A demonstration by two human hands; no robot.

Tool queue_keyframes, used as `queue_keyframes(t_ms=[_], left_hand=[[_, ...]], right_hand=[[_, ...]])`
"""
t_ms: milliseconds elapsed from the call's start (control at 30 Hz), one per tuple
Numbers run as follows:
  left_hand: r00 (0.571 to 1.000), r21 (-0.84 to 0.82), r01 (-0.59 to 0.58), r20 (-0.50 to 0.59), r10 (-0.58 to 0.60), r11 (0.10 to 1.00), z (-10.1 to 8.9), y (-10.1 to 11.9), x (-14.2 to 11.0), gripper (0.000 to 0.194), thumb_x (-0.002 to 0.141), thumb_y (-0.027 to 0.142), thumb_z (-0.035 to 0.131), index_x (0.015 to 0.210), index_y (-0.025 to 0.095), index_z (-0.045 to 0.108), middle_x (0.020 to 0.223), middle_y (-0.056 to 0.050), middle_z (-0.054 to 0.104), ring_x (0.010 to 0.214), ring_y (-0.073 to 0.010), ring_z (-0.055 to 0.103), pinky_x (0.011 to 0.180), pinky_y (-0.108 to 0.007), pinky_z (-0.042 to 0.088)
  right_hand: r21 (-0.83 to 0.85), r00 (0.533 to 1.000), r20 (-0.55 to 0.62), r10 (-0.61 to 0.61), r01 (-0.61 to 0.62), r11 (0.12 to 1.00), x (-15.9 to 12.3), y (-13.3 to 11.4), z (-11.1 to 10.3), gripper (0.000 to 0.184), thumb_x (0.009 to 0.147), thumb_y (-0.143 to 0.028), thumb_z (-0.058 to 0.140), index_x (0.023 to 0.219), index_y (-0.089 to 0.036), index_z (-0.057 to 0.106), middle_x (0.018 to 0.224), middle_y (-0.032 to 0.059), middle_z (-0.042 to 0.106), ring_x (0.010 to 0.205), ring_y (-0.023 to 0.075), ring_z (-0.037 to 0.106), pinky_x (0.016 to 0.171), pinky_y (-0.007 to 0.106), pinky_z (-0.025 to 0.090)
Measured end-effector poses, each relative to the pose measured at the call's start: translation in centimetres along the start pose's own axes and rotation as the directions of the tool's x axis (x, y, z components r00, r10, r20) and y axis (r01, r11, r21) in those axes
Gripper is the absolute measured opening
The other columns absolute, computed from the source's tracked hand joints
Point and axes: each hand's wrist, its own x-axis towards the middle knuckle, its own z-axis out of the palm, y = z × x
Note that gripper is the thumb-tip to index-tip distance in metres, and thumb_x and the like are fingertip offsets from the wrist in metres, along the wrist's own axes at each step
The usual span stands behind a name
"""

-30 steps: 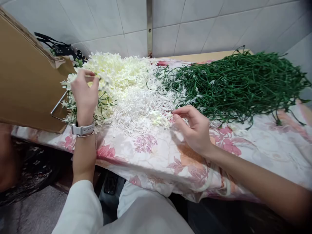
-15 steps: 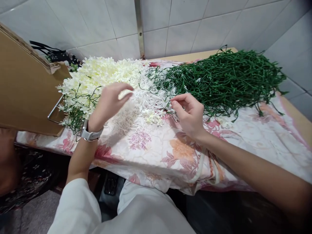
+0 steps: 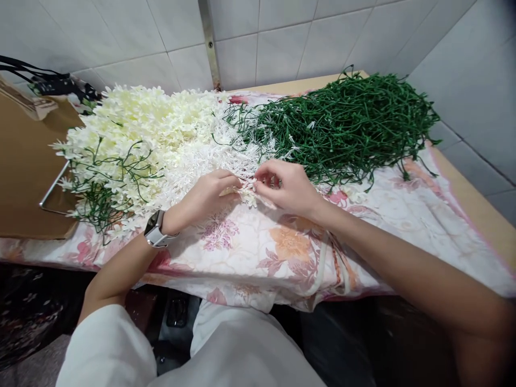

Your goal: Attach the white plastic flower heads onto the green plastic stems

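Observation:
A heap of cream artificial flowers [image 3: 137,129] lies on the left of the flowered cloth [image 3: 282,247]. Beside it is a pile of small white plastic flower centres [image 3: 209,158]. A big tangle of green plastic stems [image 3: 346,121] covers the right. My left hand [image 3: 207,193], with a watch [image 3: 155,234] on the wrist, and my right hand [image 3: 286,185] meet at the near edge of the white pile. Both pinch at small pieces there; what sits between the fingers is too small to name.
A brown cardboard box [image 3: 24,166] with a metal handle stands at the left, black straps behind it. A tiled wall runs along the back and right. The wooden table edge [image 3: 475,204] shows at the right. My white-clad lap is below the table.
My left hand has come from the flower heap on the left over to the white pile. My right hand shifted slightly left, and the two hands now meet. The view has swung right.

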Motion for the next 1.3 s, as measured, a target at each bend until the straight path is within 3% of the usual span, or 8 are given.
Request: queue_keyframes(t_ms=[100, 200, 433, 567, 667, 800, 1100, 1300], left_hand=[[0.999, -0.043, 0.036, -0.036, -0.038, 0.998, -0.1, -0.1, -0.1, 0.008, 0.085, 0.019, 0.06, 0.091, 0.015, 0.065, 0.092, -0.006, 0.068, 0.085, -0.0169, 0.063, 0.077, -0.028, 0.048], [0.999, -0.062, 0.034, -0.029, -0.036, 0.997, -0.1, 0.0, 0.0, 0.01, 0.086, 0.019, 0.059, 0.091, 0.014, 0.066, 0.095, -0.008, 0.069, 0.089, -0.0181, 0.063, 0.08, -0.029, 0.049], [0.984, -0.227, 0.103, -0.118, -0.132, 0.968, -0.7, 1.1, 0.1, 0.039, 0.075, 0.036, 0.073, 0.108, 0.017, 0.065, 0.112, -0.01, 0.066, 0.106, -0.0221, 0.06, 0.093, -0.036, 0.047], [0.916, -0.727, 0.288, 0.02, -0.4, 0.624, -1.0, 2.3, 0.1, 0.043, 0.079, 0.039, 0.07, 0.115, 0.018, 0.061, 0.107, -0.009, 0.069, 0.099, -0.0185, 0.066, 0.089, -0.03, 0.052], [0.853, -0.865, 0.399, 0.229, -0.469, 0.304, -1.0, 2.6, -0.1, 0.033, 0.079, 0.036, 0.07, 0.106, 0.017, 0.067, 0.099, -0.006, 0.071, 0.085, -0.0162, 0.069, 0.082, -0.028, 0.056], [0.788, -0.895, 0.422, 0.282, -0.547, 0.147, -0.7, 2.3, -0.1, 0.022, 0.072, 0.026, 0.077, 0.091, 0.016, 0.071, 0.087, -0.002, 0.072, 0.075, -0.0108, 0.068, 0.079, -0.023, 0.056], [0.726, -0.932, 0.282, 0.051, -0.686, 0.229, -0.7, 0.9, 0.3, 0.019, 0.067, 0.018, 0.077, 0.084, 0.015, 0.07, 0.081, -0.002, 0.069, 0.075, -0.0102, 0.065, 0.079, -0.024, 0.054], [0.752, -0.905, 0.324, 0.069, -0.656, 0.276, -0.4, 1.5, 0.1, 0.02, 0.068, 0.02, 0.076, 0.087, 0.015, 0.07, 0.084, -0.003, 0.07, 0.079, -0.013, 0.066, 0.08, -0.028, 0.054]], right_hand=[[-0.122, 0.978, 0.205, -0.038, 0.064, 0.991, -0.3, 0.0, 0.4, 0.014, 0.077, -0.02, 0.06, 0.089, -0.013, 0.063, 0.081, 0.0047, 0.06, 0.065, 0.0132, 0.052, 0.063, 0.027, 0.039], [-0.185, 0.973, 0.22, -0.073, 0.115, 0.976, -0.7, 0.2, 0.9, 0.012, 0.082, -0.017, 0.055, 0.085, -0.014, 0.066, 0.078, 0.0049, 0.06, 0.066, 0.0138, 0.053, 0.062, 0.026, 0.04], [-0.259, 0.938, -0.17, -0.302, 0.253, 0.932, -0.9, -0.1, 0.5, 0.012, 0.082, -0.009, 0.054, 0.074, -0.014, 0.062, 0.069, 0.0041, 0.06, 0.06, 0.0125, 0.054, 0.057, 0.026, 0.041], [-0.348, 0.831, -0.243, -0.501, 0.408, 0.844, -1.0, -0.3, 0.4, 0.01, 0.082, -0.008, 0.055, 0.078, -0.016, 0.06, 0.07, 0.005, 0.062, 0.065, 0.0135, 0.057, 0.057, 0.025, 0.046], [-0.342, 0.833, -0.175, -0.524, 0.448, 0.826, -1.2, -0.1, 0.5, 0.011, 0.085, -0.011, 0.054, 0.084, -0.02, 0.06, 0.075, 0.0038, 0.064, 0.068, 0.0132, 0.059, 0.059, 0.025, 0.048], [-0.29, 0.874, -0.127, -0.469, 0.42, 0.86, -1.2, 0.0, 0.6, 0.01, 0.087, -0.015, 0.054, 0.089, -0.021, 0.061, 0.08, 0.004, 0.065, 0.071, 0.0138, 0.06, 0.061, 0.027, 0.049], [-0.29, 0.938, 0.226, -0.262, 0.321, 0.902, -1.2, 0.4, 1.5, 0.013, 0.085, -0.027, 0.055, 0.08, -0.015, 0.06, 0.086, 0.01, 0.059, 0.079, 0.0202, 0.054, 0.069, 0.033, 0.045], [-0.281, 0.955, 0.196, -0.222, 0.272, 0.92, -1.2, 0.5, 1.6, 0.006, 0.08, -0.019, 0.056, 0.083, -0.015, 0.059, 0.088, 0.0098, 0.058, 0.082, 0.0208, 0.05, 0.073, 0.034, 0.042]])
